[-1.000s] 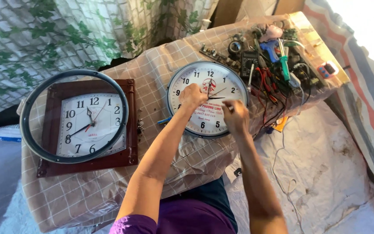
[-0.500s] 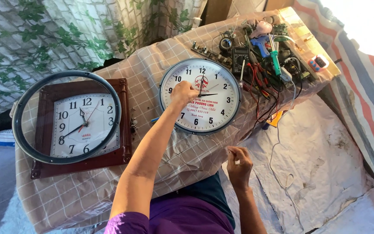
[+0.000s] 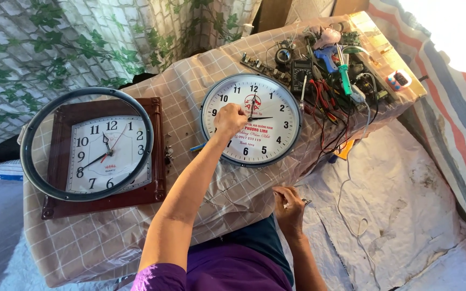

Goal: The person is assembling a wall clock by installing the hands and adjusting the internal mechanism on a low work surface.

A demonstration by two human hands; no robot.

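1. The right hand (image 3: 288, 208) hangs low at the near edge of the table, off the checked cloth (image 3: 136, 231), over the pale sheet (image 3: 405, 215) on the floor; its fingers are curled together around something small and dark, too small to tell what
2. The left hand (image 3: 230, 119) reaches up across the cloth, arm stretched out, and rests on the face of the round white clock (image 3: 251, 119); the fingers are bunched and pressed down just left of the clock's centre, whether they pinch a hand of the clock cannot be told
3. The round white clock lies flat, face up, near the middle of the table, its thin dark rim all round it and its black hands showing to the right of the fingers
4. To the left, well apart from it, lies a square brown-framed clock (image 3: 106, 156), face up, with a loose dark ring (image 3: 36, 178) lying over its white dial
5. Farther back on the right end of the table sits a heap of tools and wires (image 3: 330, 81): a black meter (image 3: 301, 73), a green-handled tool (image 3: 345, 75), red and black leads
6. Behind the table hangs a sheet with a leaf pattern (image 3: 55, 48)
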